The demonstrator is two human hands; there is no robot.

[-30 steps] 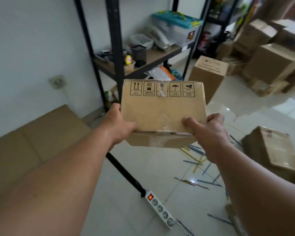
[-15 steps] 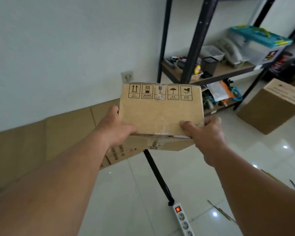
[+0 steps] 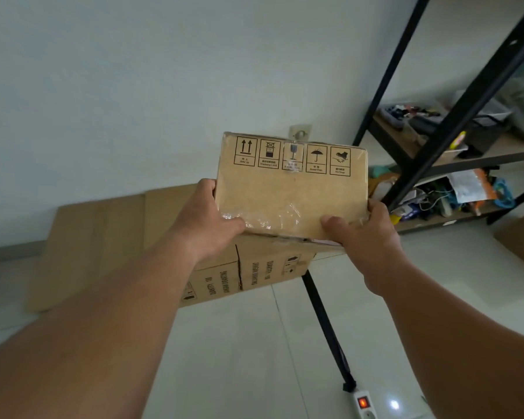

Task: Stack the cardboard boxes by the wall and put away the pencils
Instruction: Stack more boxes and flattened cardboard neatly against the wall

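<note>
While it's up in the air, the small cardboard box (image 3: 291, 189) is gripped from both sides: left hand (image 3: 206, 225) wraps its left edge w/ thumb on top, right hand (image 3: 363, 234) curls round the near right corner. Under it a bigger printed box (image 3: 254, 270) sits on the floor (image 3: 239, 358) by the wall, touching flat cardboard sheets (image 3: 103, 237). Bare tile in front. Black rack (image 3: 466, 98) on the right, shelves full of clutter. Black floor bar (image 3: 324, 322) runs to a power strip (image 3: 364, 403), switch lit.
</note>
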